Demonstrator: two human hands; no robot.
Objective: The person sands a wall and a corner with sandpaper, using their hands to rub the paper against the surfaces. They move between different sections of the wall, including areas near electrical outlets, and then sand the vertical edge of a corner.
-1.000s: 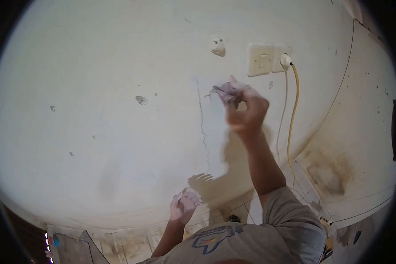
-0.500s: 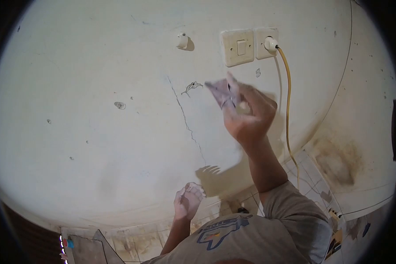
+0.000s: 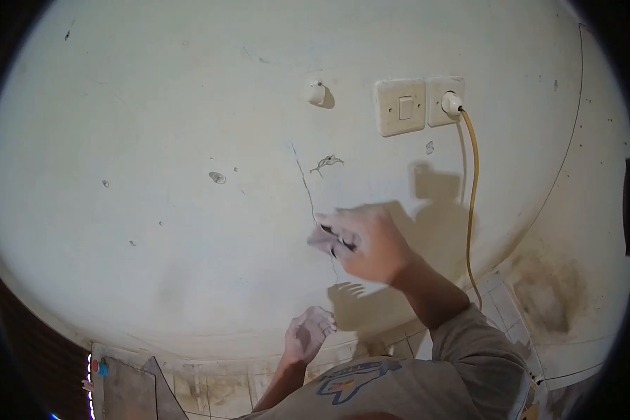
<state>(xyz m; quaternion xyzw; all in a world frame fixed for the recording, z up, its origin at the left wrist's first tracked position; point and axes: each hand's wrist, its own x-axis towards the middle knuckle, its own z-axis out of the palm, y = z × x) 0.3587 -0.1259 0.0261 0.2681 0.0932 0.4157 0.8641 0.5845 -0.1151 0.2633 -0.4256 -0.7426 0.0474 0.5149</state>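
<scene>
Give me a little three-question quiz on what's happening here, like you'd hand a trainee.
1. True or false: the yellow cord is plugged into the socket.
2. What does the right hand hold, seen over the long crack?
A) a paintbrush
B) a thin, greyish piece
C) a hammer
3. Fill in: in the picture, the light switch is ____ of the socket.

Key: 1 true; 2 B; 3 left
</scene>
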